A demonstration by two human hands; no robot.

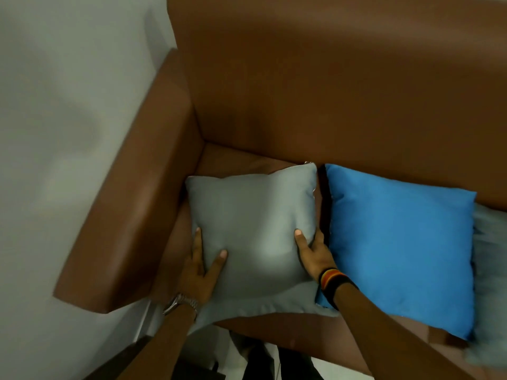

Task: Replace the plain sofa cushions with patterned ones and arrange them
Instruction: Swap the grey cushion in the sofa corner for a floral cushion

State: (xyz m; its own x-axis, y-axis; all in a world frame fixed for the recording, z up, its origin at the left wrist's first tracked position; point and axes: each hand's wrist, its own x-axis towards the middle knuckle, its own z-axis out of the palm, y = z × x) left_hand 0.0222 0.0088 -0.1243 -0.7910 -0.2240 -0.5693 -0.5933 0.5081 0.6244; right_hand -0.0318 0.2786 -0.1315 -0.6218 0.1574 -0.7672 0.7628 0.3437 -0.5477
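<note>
A plain grey cushion (255, 231) lies flat at the left end of the brown leather sofa (315, 91), its near corner hanging past the seat's front edge. My left hand (200, 267) grips its left side, thumb on top and fingers along the edge. My right hand (312, 249) grips its right side, thumb pressed into the fabric. A plain blue cushion (400, 242) lies flat on the seat just to the right, close beside the grey one. No patterned cushion is in view.
The sofa's left armrest (129, 209) runs beside my left hand, with a pale wall (63, 119) beyond it. A blurred grey furry thing (491, 270) lies at the right edge next to the blue cushion.
</note>
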